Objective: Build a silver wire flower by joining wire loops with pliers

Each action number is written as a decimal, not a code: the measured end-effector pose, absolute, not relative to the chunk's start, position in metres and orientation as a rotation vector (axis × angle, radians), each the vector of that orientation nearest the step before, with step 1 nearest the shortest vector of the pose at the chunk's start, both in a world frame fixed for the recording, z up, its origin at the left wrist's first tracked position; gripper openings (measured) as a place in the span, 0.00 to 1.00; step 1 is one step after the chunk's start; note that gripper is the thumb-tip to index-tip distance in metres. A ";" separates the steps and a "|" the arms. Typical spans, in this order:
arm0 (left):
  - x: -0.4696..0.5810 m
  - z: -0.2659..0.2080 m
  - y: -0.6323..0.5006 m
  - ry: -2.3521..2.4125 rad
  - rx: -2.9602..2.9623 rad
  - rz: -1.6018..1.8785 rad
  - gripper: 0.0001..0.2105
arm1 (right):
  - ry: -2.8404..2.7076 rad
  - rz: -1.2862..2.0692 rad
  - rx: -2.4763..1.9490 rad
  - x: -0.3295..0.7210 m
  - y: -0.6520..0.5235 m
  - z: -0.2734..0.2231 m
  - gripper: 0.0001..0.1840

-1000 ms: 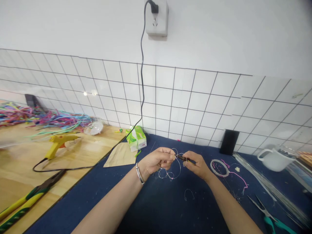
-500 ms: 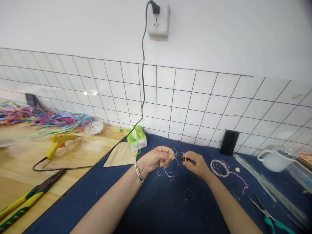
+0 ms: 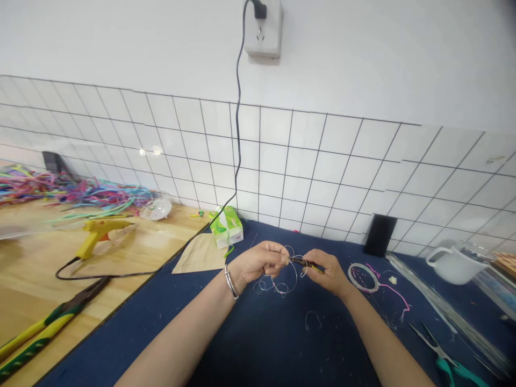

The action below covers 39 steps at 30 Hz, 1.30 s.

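Note:
Above the dark blue mat, my left hand point(image 3: 269, 260) pinches a bent wire piece point(image 3: 296, 279) made of thin silvery loops, with small pink bits near its lower end. My right hand point(image 3: 325, 270) is closed around the small pliers point(image 3: 299, 261), whose dark jaws point left and meet the wire close to my left fingertips. Whether the jaws clamp the wire is too small to tell. One wire loop curves in front of my right fingers. Below them, a loose curved wire point(image 3: 313, 320) lies on the mat.
On the right lie a ring with pink thread point(image 3: 363, 291), a bundle of straight wires point(image 3: 439, 306), teal-handled scissors point(image 3: 441, 352) and a white mug point(image 3: 457, 263). On the left are a yellow glue gun point(image 3: 94, 236), large pliers point(image 3: 52, 325) and a tissue pack point(image 3: 226, 228). A black cord point(image 3: 237, 123) hangs down.
Both hands stay nearly in place. The wire loop by my right fingers has shifted slightly, and the camera view has moved a little.

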State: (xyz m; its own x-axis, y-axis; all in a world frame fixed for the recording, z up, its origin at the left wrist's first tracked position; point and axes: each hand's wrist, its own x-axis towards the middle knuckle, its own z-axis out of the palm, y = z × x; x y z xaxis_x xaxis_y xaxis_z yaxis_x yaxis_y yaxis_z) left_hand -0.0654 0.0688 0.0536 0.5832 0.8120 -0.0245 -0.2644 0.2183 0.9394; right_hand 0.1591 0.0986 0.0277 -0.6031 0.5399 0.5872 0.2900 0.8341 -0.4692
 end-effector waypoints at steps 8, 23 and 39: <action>-0.063 0.054 0.069 0.619 1.102 0.820 0.04 | -2.265 0.348 -0.592 0.161 0.100 0.025 0.06; -0.062 0.053 0.068 0.565 1.074 0.855 0.01 | -2.260 0.279 -0.628 0.160 0.099 0.019 0.06; -0.059 0.055 0.068 0.578 1.086 0.903 0.03 | -2.201 0.320 -0.677 0.160 0.102 0.012 0.04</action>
